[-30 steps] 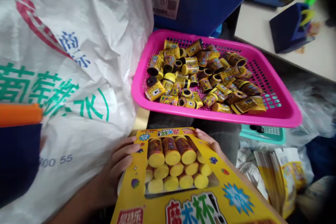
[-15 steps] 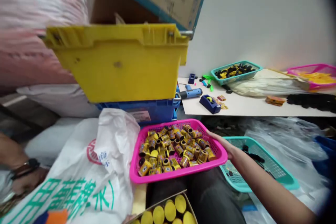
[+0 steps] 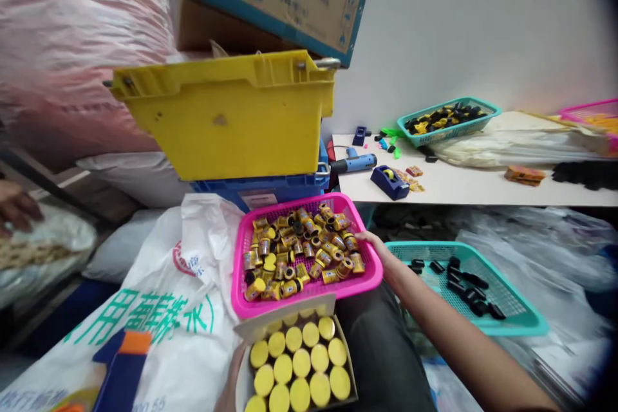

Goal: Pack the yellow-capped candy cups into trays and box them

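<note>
My right hand (image 3: pixel 374 250) is closed on the right rim of a pink plastic basket (image 3: pixel 309 309), its fingertips partly hidden inside. The basket holds many small yellow printed cylinders (image 3: pixel 309 248) with dark open ends, lying in a jumble, a few with yellow caps. In front of it, low in view, is an open cardboard box (image 3: pixel 346 360) packed with rows of round yellow-topped pieces (image 3: pixel 301 362). My left hand (image 3: pixel 234 376) holds this box at its left side; most of its fingers are hidden behind the wall.
A turquoise basket (image 3: pixel 526 318) with black parts sits at the right. A white printed sack (image 3: pixel 168 277) lies left, beneath a dark blue and orange object (image 3: pixel 123 367). A yellow crate (image 3: pixel 232 129) stands behind on a blue one. Another person's hand (image 3: pixel 17 206) is at far left.
The box of yellow-topped pieces has come up further into view in my left hand. The pink basket sits slightly further left and higher, still gripped by my right hand. The camera view has shifted.
</note>
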`<state>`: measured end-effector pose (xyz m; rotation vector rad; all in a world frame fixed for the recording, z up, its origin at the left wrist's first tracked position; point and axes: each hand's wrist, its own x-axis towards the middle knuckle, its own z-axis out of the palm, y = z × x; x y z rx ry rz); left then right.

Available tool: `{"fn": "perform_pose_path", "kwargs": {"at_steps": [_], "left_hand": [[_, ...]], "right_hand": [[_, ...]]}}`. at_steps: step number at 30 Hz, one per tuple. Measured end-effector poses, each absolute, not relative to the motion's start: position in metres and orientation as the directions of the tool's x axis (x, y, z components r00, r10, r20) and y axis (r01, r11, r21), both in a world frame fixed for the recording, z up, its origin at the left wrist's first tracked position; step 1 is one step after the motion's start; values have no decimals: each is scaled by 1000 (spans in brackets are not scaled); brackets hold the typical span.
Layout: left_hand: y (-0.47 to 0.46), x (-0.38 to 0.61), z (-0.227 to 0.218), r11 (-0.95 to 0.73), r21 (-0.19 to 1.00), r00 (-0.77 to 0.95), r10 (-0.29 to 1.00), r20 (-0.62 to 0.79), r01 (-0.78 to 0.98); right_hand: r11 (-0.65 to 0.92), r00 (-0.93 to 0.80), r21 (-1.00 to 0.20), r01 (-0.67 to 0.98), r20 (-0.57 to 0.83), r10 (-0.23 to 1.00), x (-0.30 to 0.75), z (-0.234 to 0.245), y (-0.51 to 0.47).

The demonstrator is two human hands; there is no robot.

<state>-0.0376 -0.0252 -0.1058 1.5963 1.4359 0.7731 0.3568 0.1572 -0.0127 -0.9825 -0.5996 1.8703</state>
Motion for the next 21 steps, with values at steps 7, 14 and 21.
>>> {"fn": "perform_pose_path", "kwargs": {"at_steps": [7, 14, 21], "left_hand": [[-11, -17, -82, -102, 886, 370, 925, -82, 452], [-13, -18, -80, -184, 903, 370, 929, 31, 388], [-17, -24, -75, -118, 929, 376, 926, -25, 352]], "right_hand": [[-369, -142, -792, -486, -346, 928, 361, -36, 161], [258, 73, -949, 182, 275, 959, 369, -45, 28], [344, -521, -848, 403, 96, 848, 307, -67, -30]]}}
